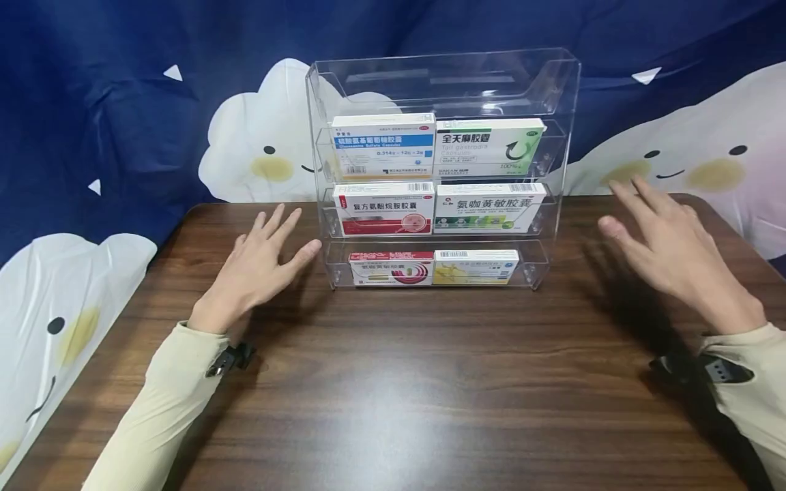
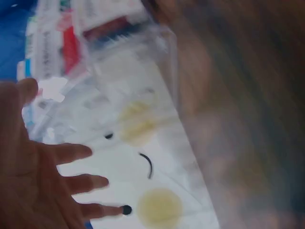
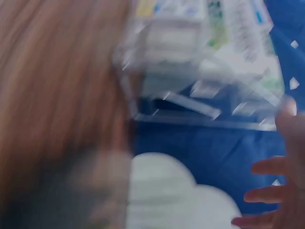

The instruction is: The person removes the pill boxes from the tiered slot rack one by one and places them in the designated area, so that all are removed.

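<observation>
A clear acrylic tiered rack (image 1: 555, 88) stands at the back middle of a dark wooden table (image 1: 399, 382). Its lower three tiers each hold two medicine boxes; the top tier is empty. A blue-and-white box (image 1: 383, 146) and a green-and-white box (image 1: 488, 146) sit highest. My left hand (image 1: 267, 256) hovers open just left of the rack, fingers spread, holding nothing. My right hand (image 1: 660, 239) hovers open to the rack's right, apart from it. Both wrist views are blurred: the left hand (image 2: 43, 176) and right hand's fingers (image 3: 267, 191) show beside the rack (image 3: 190, 95).
A blue cloth with white cloud faces (image 1: 264, 146) hangs behind the table and drapes at the left (image 1: 55, 320). The table's near half is bare wood. Cream sleeves and dark wrist straps (image 1: 230, 358) cover both forearms.
</observation>
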Demonstrator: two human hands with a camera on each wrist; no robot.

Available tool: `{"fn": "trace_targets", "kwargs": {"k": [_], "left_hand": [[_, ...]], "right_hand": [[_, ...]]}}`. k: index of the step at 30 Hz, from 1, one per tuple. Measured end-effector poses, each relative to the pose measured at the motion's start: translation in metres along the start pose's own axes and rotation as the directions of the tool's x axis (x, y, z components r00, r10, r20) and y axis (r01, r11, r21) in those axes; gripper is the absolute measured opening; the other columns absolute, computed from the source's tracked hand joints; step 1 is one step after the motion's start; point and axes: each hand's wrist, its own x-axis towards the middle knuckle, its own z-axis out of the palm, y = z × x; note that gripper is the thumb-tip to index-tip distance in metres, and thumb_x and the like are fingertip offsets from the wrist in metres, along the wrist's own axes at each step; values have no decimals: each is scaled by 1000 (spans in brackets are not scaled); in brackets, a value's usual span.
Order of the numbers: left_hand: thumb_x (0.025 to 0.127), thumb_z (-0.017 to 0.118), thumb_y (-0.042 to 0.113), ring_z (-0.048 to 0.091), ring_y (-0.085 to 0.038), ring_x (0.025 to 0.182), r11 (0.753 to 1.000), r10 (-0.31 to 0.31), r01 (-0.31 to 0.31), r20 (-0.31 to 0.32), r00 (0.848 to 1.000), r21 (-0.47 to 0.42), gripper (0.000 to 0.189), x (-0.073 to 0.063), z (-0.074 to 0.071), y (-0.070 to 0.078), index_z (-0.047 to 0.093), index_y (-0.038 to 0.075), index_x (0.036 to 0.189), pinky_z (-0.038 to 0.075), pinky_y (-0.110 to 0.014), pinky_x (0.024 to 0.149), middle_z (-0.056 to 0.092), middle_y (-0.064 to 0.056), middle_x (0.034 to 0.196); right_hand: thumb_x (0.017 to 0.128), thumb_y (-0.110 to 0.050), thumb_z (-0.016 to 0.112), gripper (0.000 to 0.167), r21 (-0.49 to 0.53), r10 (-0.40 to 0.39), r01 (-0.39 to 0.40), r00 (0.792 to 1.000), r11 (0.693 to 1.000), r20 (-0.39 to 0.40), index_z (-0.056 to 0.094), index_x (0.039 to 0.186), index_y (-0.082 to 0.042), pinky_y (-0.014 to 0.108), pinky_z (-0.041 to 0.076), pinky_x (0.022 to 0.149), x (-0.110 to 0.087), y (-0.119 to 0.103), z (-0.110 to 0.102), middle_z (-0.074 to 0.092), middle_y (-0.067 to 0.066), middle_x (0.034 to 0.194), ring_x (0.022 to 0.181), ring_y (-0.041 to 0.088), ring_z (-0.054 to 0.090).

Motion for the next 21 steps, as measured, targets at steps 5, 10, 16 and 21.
{"fn": "trace_targets", "kwargs": {"k": [5, 10, 16, 21], "left_hand": [[96, 50, 50, 48, -35, 127, 979, 76, -103, -155, 985, -176, 71, 6, -5, 15, 40, 0, 145, 36, -51, 107, 51, -23, 138], [96, 56, 38, 63, -31, 110, 944, 39, -101, -198, 979, -314, 58, 13, -3, 25, 53, -6, 133, 47, -45, 97, 64, -24, 118], [94, 62, 24, 66, -26, 104, 929, 57, -113, -165, 985, -353, 40, 18, 10, 32, 63, -4, 122, 53, -41, 89, 68, -18, 113], [92, 62, 16, 65, -25, 101, 945, 48, -98, -166, 985, -311, 30, 18, 17, 36, 69, -3, 114, 49, -41, 89, 71, -16, 104]], "right_hand": [[87, -20, 71, 38, 113, -172, 208, 948, 972, -268, 64, 122, -6, 24, 39, 101, -4, -39, -10, 66, 17, 116, 110, 21, 60], [69, 2, 80, 31, 93, -375, 418, 878, 904, -297, 72, 98, -2, 8, 43, 73, -1, -67, -2, 71, 7, 82, 71, 5, 59], [69, 1, 81, 32, 105, -449, 474, 872, 874, -196, 70, 98, 3, 41, 54, 68, 3, -87, 19, 71, 15, 87, 75, 26, 68], [74, 3, 76, 22, 87, -447, 462, 882, 882, -152, 70, 95, 2, 46, 54, 68, 8, -95, 30, 70, 11, 85, 76, 26, 67]]}}
